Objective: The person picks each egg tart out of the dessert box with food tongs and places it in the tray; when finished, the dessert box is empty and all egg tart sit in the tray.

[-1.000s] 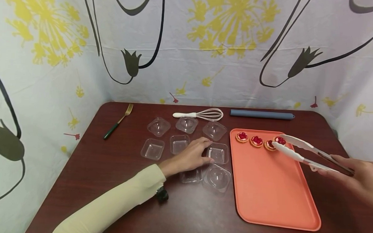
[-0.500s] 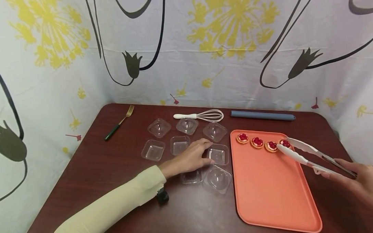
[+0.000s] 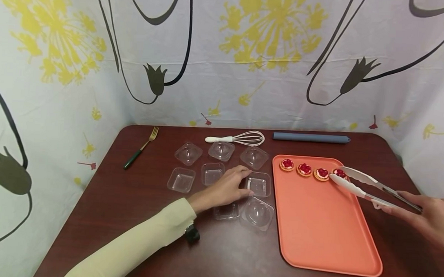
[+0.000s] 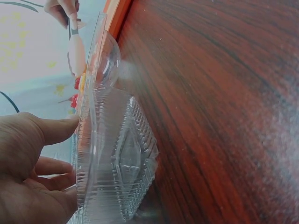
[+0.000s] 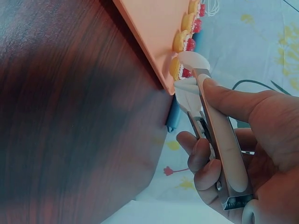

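My left hand (image 3: pixel 229 185) holds a clear plastic container (image 3: pixel 260 184) by its rim, thumb near the front corner and fingers near the back corner. The left wrist view shows the fingertips right at the rim of this ridged container (image 4: pixel 126 158). In my right hand (image 3: pixel 430 215) I grip white-tipped tongs (image 3: pixel 374 188), the thumb pressed along one handle (image 5: pixel 224 144). Their tips stand spread on either side of the rightmost fruit tart (image 3: pixel 340 172), partly covering it. This tart lies in a row with 3 others, such as the leftmost tart (image 3: pixel 287 164), on an orange tray (image 3: pixel 321 231).
Several clear containers and domed lids (image 3: pixel 257 213) lie left of the tray. A white whisk (image 3: pixel 247 138), a blue rod (image 3: pixel 310 137) and a green-handled fork (image 3: pixel 142 148) lie toward the back of the dark wooden table (image 3: pixel 94 215). A patterned cloth (image 3: pixel 210 52) hangs behind.
The tongs have shifted slightly right, and the rightmost tart now lies farther from the third one. My left hand stays at the container.
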`<state>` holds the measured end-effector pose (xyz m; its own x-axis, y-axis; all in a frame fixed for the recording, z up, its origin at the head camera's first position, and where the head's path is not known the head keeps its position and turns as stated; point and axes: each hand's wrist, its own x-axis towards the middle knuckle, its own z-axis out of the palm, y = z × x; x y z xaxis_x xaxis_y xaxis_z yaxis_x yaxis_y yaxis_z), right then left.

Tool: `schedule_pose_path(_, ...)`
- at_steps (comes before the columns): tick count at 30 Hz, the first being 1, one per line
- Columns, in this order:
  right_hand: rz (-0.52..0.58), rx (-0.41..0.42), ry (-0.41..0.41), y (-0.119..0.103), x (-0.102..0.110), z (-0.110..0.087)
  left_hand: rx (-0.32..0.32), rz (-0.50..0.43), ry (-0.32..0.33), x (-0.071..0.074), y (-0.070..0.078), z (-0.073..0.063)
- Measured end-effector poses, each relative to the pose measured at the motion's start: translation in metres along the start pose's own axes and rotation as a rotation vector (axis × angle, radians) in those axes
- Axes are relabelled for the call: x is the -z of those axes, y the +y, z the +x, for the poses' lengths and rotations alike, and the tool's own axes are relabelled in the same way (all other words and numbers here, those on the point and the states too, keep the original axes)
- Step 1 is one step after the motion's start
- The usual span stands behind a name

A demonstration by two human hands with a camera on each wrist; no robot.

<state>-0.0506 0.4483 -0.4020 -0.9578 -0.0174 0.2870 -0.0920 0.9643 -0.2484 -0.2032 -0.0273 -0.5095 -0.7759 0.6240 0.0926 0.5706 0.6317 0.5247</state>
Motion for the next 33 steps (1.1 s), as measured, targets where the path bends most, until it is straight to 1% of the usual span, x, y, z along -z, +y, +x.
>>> schedule_pose_path(3,-0.025,0.013,-0.007,0.001,0.0,0.001,0.005,-0.005,-0.003,0.0,0.001,0.0)
schedule_pose_path(7,-0.041,0.01,-0.008,0.002,-0.001,0.001,0.01,-0.005,-0.005,0.0,0.001,0.0)
schedule_pose_path(13,-0.039,0.011,-0.011,0.004,-0.002,0.001,0.004,0.0,-0.003,-0.001,0.0,0.001)
schedule_pose_path(17,-0.031,0.024,0.003,0.006,-0.003,0.002,0.002,-0.009,0.002,-0.002,-0.002,0.001)
schedule_pose_path(21,-0.026,0.033,0.008,0.007,-0.003,0.002,0.005,-0.031,0.0,0.001,0.001,-0.001)
schedule_pose_path(24,-0.033,0.028,-0.007,0.007,-0.002,0.004,0.012,-0.043,-0.008,0.01,0.009,-0.004)
schedule_pose_path(28,-0.033,0.016,-0.022,0.008,0.0,0.006,0.032,-0.084,-0.037,0.036,0.035,-0.013)
schedule_pose_path(30,-0.023,0.011,-0.02,0.008,0.0,0.007,0.04,-0.104,-0.05,0.046,0.043,-0.016)
schedule_pose_path(31,-0.017,0.008,-0.016,0.008,0.0,0.007,0.034,-0.099,-0.047,0.043,0.041,-0.016)
schedule_pose_path(32,-0.009,0.009,-0.01,0.008,0.0,0.007,0.021,-0.082,-0.036,0.037,0.035,-0.016)
schedule_pose_path(33,-0.003,0.009,-0.006,0.008,0.0,0.007,0.02,-0.082,-0.037,0.036,0.034,-0.016)
